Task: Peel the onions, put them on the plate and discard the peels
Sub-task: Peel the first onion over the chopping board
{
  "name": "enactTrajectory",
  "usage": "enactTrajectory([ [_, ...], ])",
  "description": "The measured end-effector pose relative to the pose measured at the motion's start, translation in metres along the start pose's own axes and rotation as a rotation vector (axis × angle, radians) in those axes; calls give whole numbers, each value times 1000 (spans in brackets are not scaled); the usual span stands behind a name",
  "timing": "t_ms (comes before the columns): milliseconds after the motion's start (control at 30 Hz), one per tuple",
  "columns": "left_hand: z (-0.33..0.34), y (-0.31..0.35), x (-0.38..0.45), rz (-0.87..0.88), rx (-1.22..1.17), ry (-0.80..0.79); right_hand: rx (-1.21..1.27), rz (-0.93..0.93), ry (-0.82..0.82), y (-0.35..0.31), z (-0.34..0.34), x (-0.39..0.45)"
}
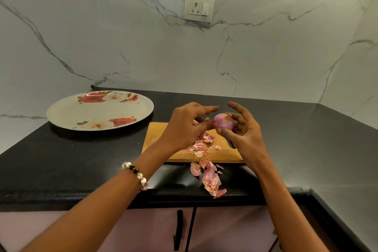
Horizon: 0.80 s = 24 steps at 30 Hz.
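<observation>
While right hand [243, 135] cradles onion [224, 121] above cutting board [155, 143], left hand [184, 127] pinches its skin, forearms angled inward.

No readable text, labels, brands or numbers anywhere in view.
</observation>
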<state>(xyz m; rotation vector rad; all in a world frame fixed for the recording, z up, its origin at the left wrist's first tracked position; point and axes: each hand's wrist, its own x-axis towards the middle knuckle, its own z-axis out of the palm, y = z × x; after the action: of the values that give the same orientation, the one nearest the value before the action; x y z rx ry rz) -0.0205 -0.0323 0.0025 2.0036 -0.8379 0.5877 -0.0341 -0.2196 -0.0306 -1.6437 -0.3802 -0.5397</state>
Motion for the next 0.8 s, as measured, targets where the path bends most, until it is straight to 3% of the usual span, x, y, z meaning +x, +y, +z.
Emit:
enactTrajectory([
  [133, 9, -12, 6, 15, -59, -37, -111, -38, -62, 7, -1, 2],
  [300, 16, -25, 11, -97, -212, 8, -240, -68, -92, 14, -3, 2],
  [800, 34, -17, -3, 17, -27, 194, -471, -249, -30, 23, -3, -1],
])
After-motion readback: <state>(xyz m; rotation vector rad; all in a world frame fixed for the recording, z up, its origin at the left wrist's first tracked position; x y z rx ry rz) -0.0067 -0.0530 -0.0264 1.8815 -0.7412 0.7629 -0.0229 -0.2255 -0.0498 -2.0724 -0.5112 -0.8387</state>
